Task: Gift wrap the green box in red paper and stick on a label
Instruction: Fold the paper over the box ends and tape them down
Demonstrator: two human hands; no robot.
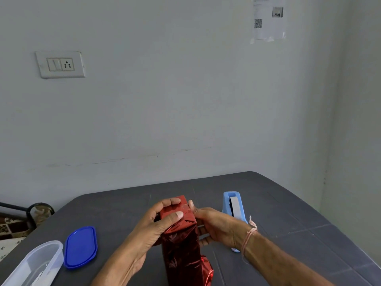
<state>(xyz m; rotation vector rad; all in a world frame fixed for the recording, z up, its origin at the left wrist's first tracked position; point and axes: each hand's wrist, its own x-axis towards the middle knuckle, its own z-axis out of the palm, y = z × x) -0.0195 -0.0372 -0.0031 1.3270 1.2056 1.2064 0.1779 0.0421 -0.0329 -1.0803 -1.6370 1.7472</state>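
- Head camera is showing both hands meeting at the far end of the wrapped box, low in the middle of the view.
- The left hand [158, 221] is clamping the box from its left side, thumb pressing across the folded end flap and fingers curling over the far top edge.
- The right hand [214, 223] is bracing the opposite side, fingers spread flat against the paper and thumb tip touching the flap's upper corner.
- The green box [181, 240] is lying on the desk [278, 213], already covered in red paper [177, 209]; no green is showing. Its long axis is running from the person straight away toward the wall, so the end being folded is the far one.
- The near end is looking unfinished, with loose paper bunching at the lower right.
- The tape dispenser [234, 205] is standing just beyond the right hand, so that hand is the nearer one for fetching tape.
- A blue lid [80, 247] and a clear container [37, 263] are lying well apart on the left; I cannot see a label.
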